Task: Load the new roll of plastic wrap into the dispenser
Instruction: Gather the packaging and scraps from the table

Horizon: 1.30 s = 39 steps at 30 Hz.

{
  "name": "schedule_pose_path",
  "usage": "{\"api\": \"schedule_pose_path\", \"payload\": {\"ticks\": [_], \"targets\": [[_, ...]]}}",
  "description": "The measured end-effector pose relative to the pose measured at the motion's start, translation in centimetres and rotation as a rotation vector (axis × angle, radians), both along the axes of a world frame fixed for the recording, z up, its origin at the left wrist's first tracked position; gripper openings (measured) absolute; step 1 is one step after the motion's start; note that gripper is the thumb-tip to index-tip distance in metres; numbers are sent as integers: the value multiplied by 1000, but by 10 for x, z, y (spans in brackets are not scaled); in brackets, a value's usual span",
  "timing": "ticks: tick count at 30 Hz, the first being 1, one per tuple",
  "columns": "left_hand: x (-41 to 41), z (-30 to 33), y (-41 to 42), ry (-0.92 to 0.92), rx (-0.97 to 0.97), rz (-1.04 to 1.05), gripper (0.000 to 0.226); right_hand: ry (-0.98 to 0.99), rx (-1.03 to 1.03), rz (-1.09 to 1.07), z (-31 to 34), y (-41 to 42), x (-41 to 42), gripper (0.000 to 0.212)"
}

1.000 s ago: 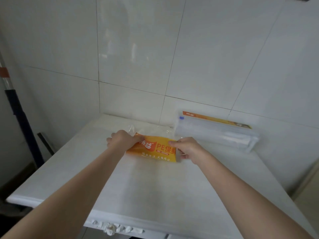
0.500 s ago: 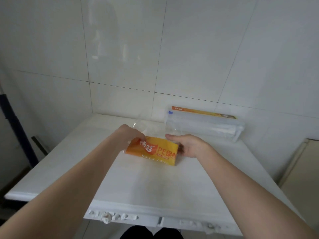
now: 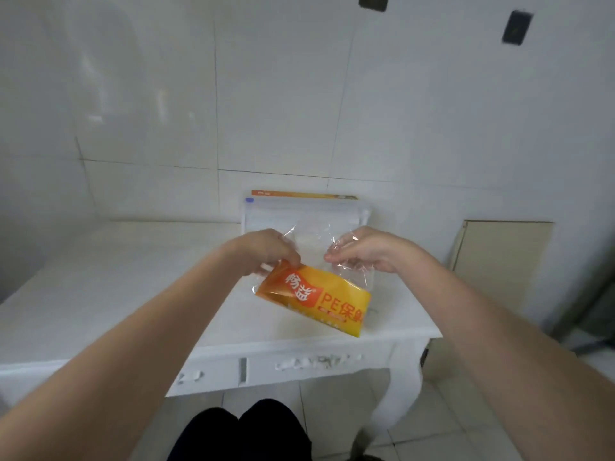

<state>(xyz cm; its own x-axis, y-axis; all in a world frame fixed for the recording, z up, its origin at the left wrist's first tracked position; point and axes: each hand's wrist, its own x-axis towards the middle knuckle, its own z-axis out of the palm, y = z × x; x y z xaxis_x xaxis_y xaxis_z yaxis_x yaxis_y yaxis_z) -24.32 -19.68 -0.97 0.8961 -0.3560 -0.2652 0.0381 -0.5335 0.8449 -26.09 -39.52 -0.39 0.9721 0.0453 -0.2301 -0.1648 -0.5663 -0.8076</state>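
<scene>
The new plastic wrap comes in an orange and yellow package [image 3: 319,299] with a clear top part, held tilted in the air above the white table [image 3: 100,294]. My left hand [image 3: 266,249] pinches the package's upper left corner. My right hand [image 3: 362,249] grips the crinkled clear top at the right. The dispenser [image 3: 304,212], a long translucent white box with an orange strip along its back, lies on the table against the tiled wall, just behind my hands.
The table's front edge [image 3: 299,347] and a curved leg [image 3: 399,394] are below the package. A beige cabinet panel [image 3: 499,261] stands to the right of the table. My dark-clothed knees [image 3: 243,430] are under the front edge.
The package was lying flat on the table under both hands; now both hands have lifted it toward me and hold it by its clear top. The camera has pulled back and tilted down.
</scene>
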Motion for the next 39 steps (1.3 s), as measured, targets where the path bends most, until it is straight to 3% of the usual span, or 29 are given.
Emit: {"api": "schedule_pose_path", "payload": {"ticks": [8, 12, 14, 19, 23, 28, 35, 37, 39], "targets": [[-54, -17, -100, -72, 27, -189, 31, -8, -147, -129, -13, -84, -80, 8], [-81, -40, -140, -95, 25, -227, 60, 46, -215, -192, -42, -122, -110, 12], [-93, -55, -158, -119, 85, -261, 70, 99, -292, -191, -57, -137, -125, 23], [-115, -94, -192, -243, 270, -353, 74, 234, -264, -197, -91, -158, -158, 15], [-129, -132, -206, -349, 404, -457, 66, 265, -425, -156, -130, -161, -171, 5], [-135, -188, -211, -439, 533, -543, 65, 289, -482, -177, -200, -163, -173, 16], [-130, -266, -216, -335, 566, -576, 75, 207, -541, -259, -294, -170, -167, 44], [-126, -288, -220, -320, 570, -603, 75, 237, -516, -264, -318, -171, -165, 35], [-124, -306, -220, -389, 632, -624, 68, 295, -497, -225, -339, -171, -164, 10]]}}
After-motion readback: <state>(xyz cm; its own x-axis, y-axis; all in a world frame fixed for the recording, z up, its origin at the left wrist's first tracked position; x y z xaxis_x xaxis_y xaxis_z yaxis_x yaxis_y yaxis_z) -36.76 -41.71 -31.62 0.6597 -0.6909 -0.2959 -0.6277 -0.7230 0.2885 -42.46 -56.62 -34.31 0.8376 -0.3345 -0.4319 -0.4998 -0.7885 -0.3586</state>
